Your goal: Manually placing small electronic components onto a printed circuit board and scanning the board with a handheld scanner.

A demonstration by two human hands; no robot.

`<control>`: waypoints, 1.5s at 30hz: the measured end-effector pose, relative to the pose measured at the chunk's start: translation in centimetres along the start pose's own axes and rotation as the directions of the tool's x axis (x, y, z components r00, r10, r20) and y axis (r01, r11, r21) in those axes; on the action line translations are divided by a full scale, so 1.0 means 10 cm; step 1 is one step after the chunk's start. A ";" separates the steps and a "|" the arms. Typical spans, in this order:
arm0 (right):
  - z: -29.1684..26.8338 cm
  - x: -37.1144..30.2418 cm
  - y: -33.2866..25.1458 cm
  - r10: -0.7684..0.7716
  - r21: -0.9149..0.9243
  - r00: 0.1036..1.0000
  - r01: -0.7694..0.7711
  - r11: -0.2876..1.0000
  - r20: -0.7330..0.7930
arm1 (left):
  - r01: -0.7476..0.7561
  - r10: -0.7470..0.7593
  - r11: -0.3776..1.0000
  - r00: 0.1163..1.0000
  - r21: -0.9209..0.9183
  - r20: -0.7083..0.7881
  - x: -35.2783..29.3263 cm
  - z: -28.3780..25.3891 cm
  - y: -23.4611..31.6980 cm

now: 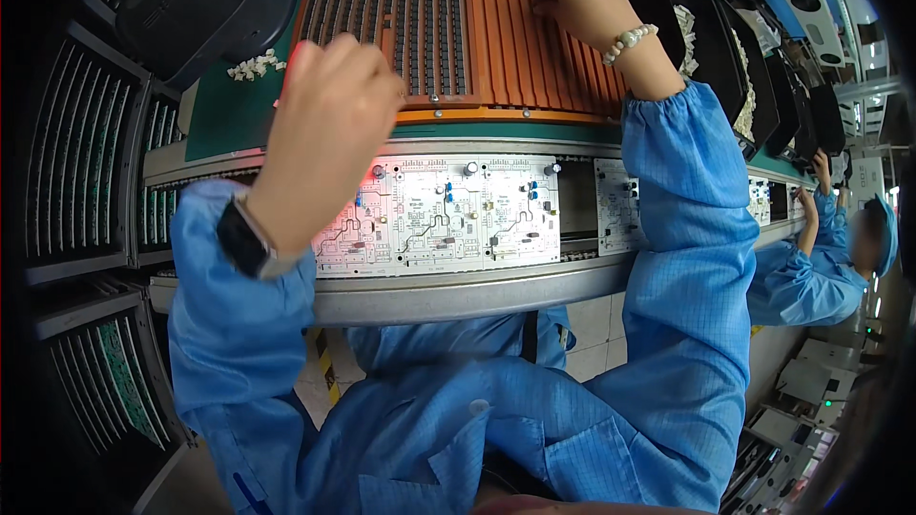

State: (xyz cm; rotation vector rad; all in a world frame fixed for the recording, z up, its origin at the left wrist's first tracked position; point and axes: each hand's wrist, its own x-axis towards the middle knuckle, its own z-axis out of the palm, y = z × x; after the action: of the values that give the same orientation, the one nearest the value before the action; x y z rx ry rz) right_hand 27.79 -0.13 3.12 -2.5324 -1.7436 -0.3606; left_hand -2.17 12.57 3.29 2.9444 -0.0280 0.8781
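My left hand (334, 124), with a dark watch on its wrist, hangs curled above the left end of a white circuit board panel (434, 215) on the conveyor; whatever its fingers hold is hidden and slightly blurred. The panel carries capacitors and small blue parts, and red light falls on its left side. Beyond it lies an orange slotted tray (515, 38), its left part filled with rows of small black components (382, 0). Over the tray's right part, where many slots show bare, my right hand (582, 0) has its fingertips pinched together; I cannot make out anything in them.
Small white parts (256, 67) lie on the green mat (229, 124) by a black device (181, 10). Black bins (711, 48) with white parts stand right of the tray. Another panel (615, 210) sits further along the conveyor rail (468, 298). A co-worker (821, 272) works at right; board racks (81, 143) stand left.
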 end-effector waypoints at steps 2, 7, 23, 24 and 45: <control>0.01 -0.04 0.03 0.035 -0.022 0.999 -0.035 0.999 0.004 | -0.010 0.034 0.990 0.984 -0.139 0.174 -0.07 -0.07 0.19; -0.07 -0.03 -0.04 -0.127 -0.118 0.992 0.129 0.985 0.027 | -0.050 0.156 0.954 0.925 -0.297 0.346 -0.31 0.00 0.42; -0.73 -1.19 -0.88 -0.345 0.297 0.925 0.378 0.877 -0.159 | 0.092 0.063 0.917 0.927 -0.389 0.369 -0.42 0.11 0.46; -0.72 -1.25 -0.90 -0.338 0.300 0.928 0.372 0.879 -0.158 | 0.089 0.069 0.916 0.925 -0.391 0.373 -0.41 0.11 0.46; -0.23 -1.60 -0.90 -0.246 0.670 0.963 0.256 0.697 -0.112 | 0.346 -0.131 0.824 0.887 -0.449 0.443 -0.21 0.33 0.68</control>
State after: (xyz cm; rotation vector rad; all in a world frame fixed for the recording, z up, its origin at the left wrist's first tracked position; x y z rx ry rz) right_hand 13.64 -11.92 1.01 -1.7654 -1.7785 0.2361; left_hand -2.41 5.54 -0.20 2.4753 0.0802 0.1776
